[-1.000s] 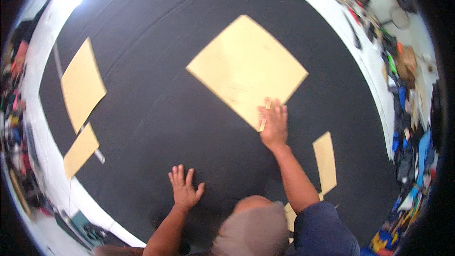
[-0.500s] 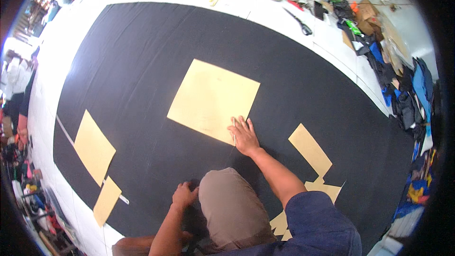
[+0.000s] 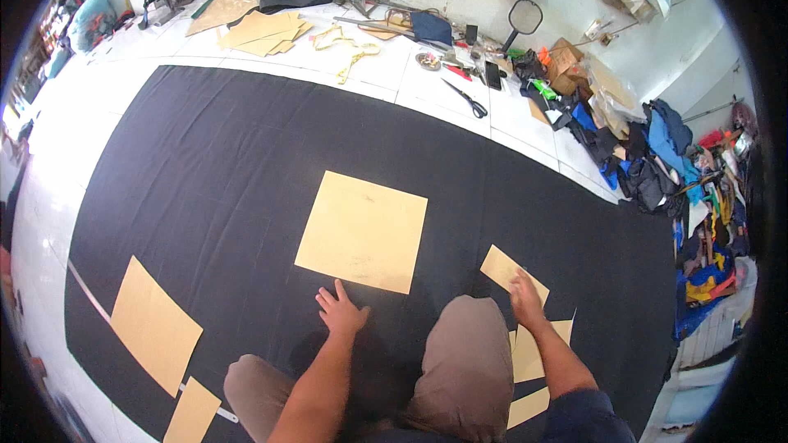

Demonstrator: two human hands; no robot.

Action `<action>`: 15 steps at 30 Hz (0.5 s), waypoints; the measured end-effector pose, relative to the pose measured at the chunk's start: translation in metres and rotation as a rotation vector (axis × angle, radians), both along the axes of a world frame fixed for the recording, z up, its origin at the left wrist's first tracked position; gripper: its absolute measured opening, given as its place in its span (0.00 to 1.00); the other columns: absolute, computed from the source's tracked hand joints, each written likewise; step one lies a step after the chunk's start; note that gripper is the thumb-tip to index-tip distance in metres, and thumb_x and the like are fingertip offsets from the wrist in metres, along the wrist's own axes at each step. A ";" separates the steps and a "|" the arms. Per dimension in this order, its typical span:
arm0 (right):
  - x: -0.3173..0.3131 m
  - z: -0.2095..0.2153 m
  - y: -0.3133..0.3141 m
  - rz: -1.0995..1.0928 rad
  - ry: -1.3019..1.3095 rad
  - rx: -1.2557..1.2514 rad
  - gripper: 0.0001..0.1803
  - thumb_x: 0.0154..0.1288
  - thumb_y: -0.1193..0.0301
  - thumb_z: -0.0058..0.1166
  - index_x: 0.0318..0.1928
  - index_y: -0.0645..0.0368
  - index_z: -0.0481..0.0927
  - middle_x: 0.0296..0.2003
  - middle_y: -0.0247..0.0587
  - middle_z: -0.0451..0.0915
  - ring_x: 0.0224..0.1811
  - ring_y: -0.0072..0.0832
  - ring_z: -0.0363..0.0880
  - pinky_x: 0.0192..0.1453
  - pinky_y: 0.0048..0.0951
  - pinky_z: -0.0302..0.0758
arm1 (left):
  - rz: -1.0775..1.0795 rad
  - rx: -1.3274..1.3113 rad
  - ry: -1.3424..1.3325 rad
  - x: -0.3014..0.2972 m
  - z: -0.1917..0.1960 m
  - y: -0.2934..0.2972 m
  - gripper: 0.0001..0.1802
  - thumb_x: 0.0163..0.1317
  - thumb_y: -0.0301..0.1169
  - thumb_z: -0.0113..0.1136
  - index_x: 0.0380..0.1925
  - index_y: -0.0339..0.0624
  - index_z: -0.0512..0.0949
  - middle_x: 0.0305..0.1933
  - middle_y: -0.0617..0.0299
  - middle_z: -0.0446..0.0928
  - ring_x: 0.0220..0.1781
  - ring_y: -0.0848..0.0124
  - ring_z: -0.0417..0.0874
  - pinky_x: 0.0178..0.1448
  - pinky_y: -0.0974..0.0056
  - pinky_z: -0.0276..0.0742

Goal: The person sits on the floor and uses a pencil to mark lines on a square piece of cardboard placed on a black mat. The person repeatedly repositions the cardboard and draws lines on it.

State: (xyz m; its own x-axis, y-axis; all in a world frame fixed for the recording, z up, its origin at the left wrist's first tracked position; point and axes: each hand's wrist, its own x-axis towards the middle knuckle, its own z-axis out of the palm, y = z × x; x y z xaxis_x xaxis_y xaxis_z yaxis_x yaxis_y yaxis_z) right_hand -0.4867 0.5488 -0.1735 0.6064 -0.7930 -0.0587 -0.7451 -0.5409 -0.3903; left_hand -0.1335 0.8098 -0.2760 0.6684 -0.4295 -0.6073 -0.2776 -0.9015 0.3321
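On the black fabric [image 3: 246, 139] lies a large, nearly square tan card pattern piece [image 3: 361, 230]. My left hand [image 3: 341, 313] rests on the cloth just below that piece's near edge, its fingers spread and holding nothing. To the right, my right hand [image 3: 527, 300] is at a small rectangular card piece [image 3: 498, 265] with its fingers curled over the near part. What those fingers grip is hidden from view. Under my right forearm are more cut card pieces [image 3: 529, 357], partly covered by it. My knee [image 3: 468, 336] stands between the two hands.
Two card pieces [image 3: 152, 324] lie at the left over a long pale ruler [image 3: 86, 291]. Beyond the fabric, on white tiles, are scissors [image 3: 466, 100], a yellow tape measure [image 3: 349, 53], a phone [image 3: 492, 75] and stacked card [image 3: 263, 31]. Fabric scraps [image 3: 648, 176] pile up at right.
My right hand has left the large piece, where it held a thin white stick, and moved right to the small rectangle. My left hand has come forward to the large piece. The view has tilted up.
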 end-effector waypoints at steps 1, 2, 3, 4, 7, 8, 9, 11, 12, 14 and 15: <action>-0.014 0.014 0.001 -0.038 0.025 -0.026 0.12 0.80 0.68 0.48 0.55 0.62 0.77 0.72 0.59 0.70 0.75 0.53 0.69 0.78 0.46 0.65 | -0.025 0.046 -0.007 0.002 0.003 -0.007 0.66 0.54 0.53 0.78 0.84 0.49 0.45 0.84 0.29 0.43 0.86 0.34 0.43 0.80 0.32 0.57; -0.039 0.026 -0.002 -0.027 0.079 -0.083 0.13 0.80 0.69 0.49 0.57 0.62 0.77 0.69 0.59 0.73 0.71 0.54 0.73 0.74 0.47 0.69 | -0.059 0.091 0.004 -0.003 0.003 -0.014 0.67 0.53 0.53 0.78 0.84 0.49 0.44 0.84 0.28 0.42 0.86 0.33 0.42 0.80 0.31 0.57; -0.058 0.037 -0.003 -0.019 0.139 -0.135 0.14 0.80 0.69 0.49 0.58 0.62 0.76 0.65 0.59 0.76 0.66 0.56 0.76 0.70 0.49 0.73 | -0.099 0.141 0.020 -0.011 0.001 -0.018 0.67 0.53 0.53 0.79 0.84 0.49 0.44 0.84 0.28 0.41 0.86 0.32 0.42 0.79 0.30 0.57; -0.054 0.041 0.002 -0.094 0.146 -0.068 0.14 0.80 0.69 0.49 0.59 0.63 0.76 0.63 0.59 0.77 0.65 0.56 0.77 0.69 0.49 0.73 | -0.130 0.161 -0.017 -0.010 -0.006 -0.014 0.69 0.53 0.54 0.79 0.84 0.49 0.42 0.83 0.26 0.41 0.86 0.31 0.42 0.78 0.28 0.58; -0.044 0.043 0.013 -0.227 0.135 0.038 0.16 0.82 0.67 0.47 0.61 0.64 0.75 0.59 0.59 0.80 0.62 0.57 0.79 0.67 0.49 0.75 | -0.143 0.132 -0.042 -0.013 -0.011 -0.009 0.70 0.52 0.56 0.80 0.84 0.49 0.41 0.83 0.26 0.41 0.85 0.31 0.42 0.78 0.29 0.59; -0.034 0.031 0.014 -0.199 0.108 0.010 0.16 0.83 0.67 0.47 0.61 0.64 0.74 0.59 0.59 0.80 0.62 0.56 0.79 0.67 0.48 0.75 | -0.153 0.149 -0.047 -0.011 -0.011 -0.012 0.71 0.52 0.58 0.80 0.84 0.49 0.42 0.83 0.26 0.42 0.85 0.31 0.43 0.77 0.29 0.61; -0.028 0.016 0.023 -0.182 0.086 -0.005 0.17 0.83 0.66 0.47 0.61 0.65 0.74 0.58 0.59 0.80 0.62 0.56 0.80 0.67 0.48 0.75 | -0.153 0.185 -0.016 -0.013 -0.009 -0.012 0.70 0.52 0.58 0.80 0.84 0.49 0.43 0.83 0.26 0.43 0.85 0.31 0.43 0.77 0.29 0.62; 0.002 -0.008 0.035 -0.144 0.020 0.088 0.18 0.85 0.63 0.43 0.60 0.62 0.77 0.56 0.58 0.82 0.61 0.56 0.80 0.66 0.49 0.75 | -0.130 0.223 0.023 -0.006 0.006 -0.027 0.69 0.53 0.58 0.80 0.83 0.48 0.44 0.82 0.27 0.44 0.85 0.31 0.43 0.77 0.29 0.63; 0.013 -0.023 0.048 -0.082 -0.043 0.147 0.18 0.85 0.62 0.42 0.59 0.62 0.77 0.55 0.58 0.82 0.61 0.56 0.81 0.66 0.49 0.75 | -0.101 0.234 0.029 -0.003 0.009 -0.025 0.67 0.53 0.58 0.80 0.83 0.47 0.47 0.81 0.26 0.46 0.85 0.31 0.44 0.76 0.30 0.64; 0.006 -0.048 0.038 -0.083 -0.140 0.225 0.21 0.87 0.58 0.38 0.60 0.59 0.77 0.53 0.54 0.85 0.58 0.49 0.83 0.62 0.46 0.77 | -0.064 0.178 0.036 -0.003 0.016 -0.037 0.66 0.53 0.57 0.80 0.82 0.48 0.48 0.81 0.26 0.47 0.85 0.31 0.45 0.76 0.30 0.65; 0.044 -0.035 0.042 -0.277 -0.212 0.341 0.21 0.88 0.57 0.36 0.60 0.59 0.76 0.51 0.48 0.85 0.54 0.39 0.84 0.57 0.40 0.79 | -0.020 0.194 0.010 0.009 0.014 -0.026 0.66 0.53 0.56 0.80 0.82 0.48 0.49 0.81 0.26 0.47 0.84 0.31 0.46 0.76 0.30 0.65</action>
